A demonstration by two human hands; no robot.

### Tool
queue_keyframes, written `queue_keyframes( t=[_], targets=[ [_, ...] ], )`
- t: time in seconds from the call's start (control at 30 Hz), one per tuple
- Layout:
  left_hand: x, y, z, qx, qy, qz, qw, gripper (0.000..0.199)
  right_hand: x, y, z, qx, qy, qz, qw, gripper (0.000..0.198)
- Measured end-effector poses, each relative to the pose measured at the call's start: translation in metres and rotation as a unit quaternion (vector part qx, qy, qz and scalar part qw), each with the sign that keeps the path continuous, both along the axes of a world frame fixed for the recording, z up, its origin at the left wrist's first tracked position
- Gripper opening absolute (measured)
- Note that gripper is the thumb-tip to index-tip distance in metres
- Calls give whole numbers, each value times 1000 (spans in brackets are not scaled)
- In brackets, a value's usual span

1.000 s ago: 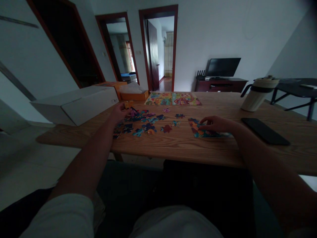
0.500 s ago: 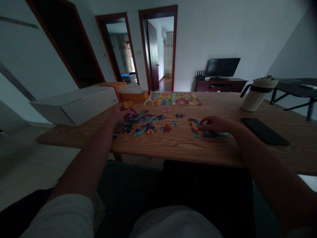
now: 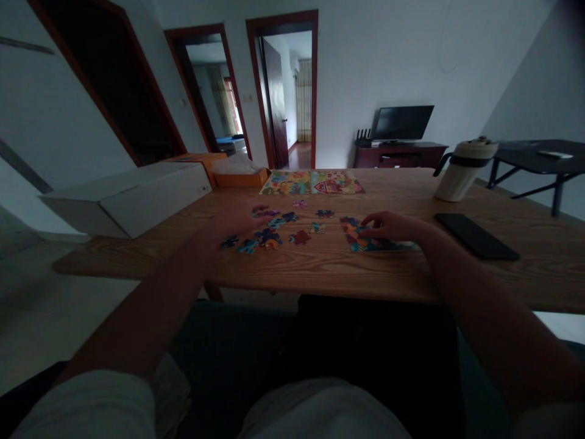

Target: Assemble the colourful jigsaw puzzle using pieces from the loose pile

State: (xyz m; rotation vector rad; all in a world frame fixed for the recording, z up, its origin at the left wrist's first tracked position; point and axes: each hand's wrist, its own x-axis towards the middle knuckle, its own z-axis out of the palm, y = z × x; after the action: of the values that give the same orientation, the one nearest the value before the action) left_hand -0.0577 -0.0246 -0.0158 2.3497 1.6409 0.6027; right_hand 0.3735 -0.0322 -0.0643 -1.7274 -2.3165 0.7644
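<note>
My left hand (image 3: 240,216) is smeared by motion over the pile of loose jigsaw pieces (image 3: 269,235); whether it holds a piece is hidden. Dark blue, teal and purple pieces show beside and below its fingers. My right hand (image 3: 388,225) rests on a partly joined puzzle section (image 3: 354,235) in orange and teal, its curved fingers and thumb apart. Between the hands lie a reddish piece (image 3: 300,237), a pale teal piece (image 3: 318,227) and a dark blue piece (image 3: 325,213). A pink piece (image 3: 299,203) sits farther back.
Colourful picture sheets (image 3: 313,183) lie at the table's far side. A white box (image 3: 137,195) and an orange tissue box (image 3: 242,177) stand at left. To the right are a black phone-like slab (image 3: 475,236) and a beige lidded tumbler (image 3: 461,174) with a handle.
My left hand has swung right and nearer across the pile, covering its left part; the yellow-orange piece by its fingers is out of sight. My right hand stays on the joined section. The view shifted slightly.
</note>
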Motion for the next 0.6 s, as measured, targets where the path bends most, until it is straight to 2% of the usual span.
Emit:
queue_keyframes(
  t=[0.03, 0.07, 0.2, 0.43, 0.5, 0.6],
  targets=[
    [15, -10, 0, -16, 77, -56, 995, 52, 0, 0, 0, 3, -1, 0, 1000, 68],
    [29, -19, -2, -3, 126, -82, 989, 53, 0, 0, 0, 5, -1, 0, 1000, 68],
    [62, -40, -16, 20, 221, -114, 968, 54, 0, 1, -1, 9, 3, 3, 1000, 67],
    [68, -32, -27, 23, 200, -146, 968, 34, -2, 1, 0, 16, 8, 6, 1000, 70],
    [70, -31, -27, 23, 191, -149, 970, 38, -3, 0, 0, 16, 13, 1, 1000, 71],
    [83, -29, -24, 37, 181, -120, 975, 56, -3, 0, 0, 3, 24, -5, 1000, 71]
  ],
)
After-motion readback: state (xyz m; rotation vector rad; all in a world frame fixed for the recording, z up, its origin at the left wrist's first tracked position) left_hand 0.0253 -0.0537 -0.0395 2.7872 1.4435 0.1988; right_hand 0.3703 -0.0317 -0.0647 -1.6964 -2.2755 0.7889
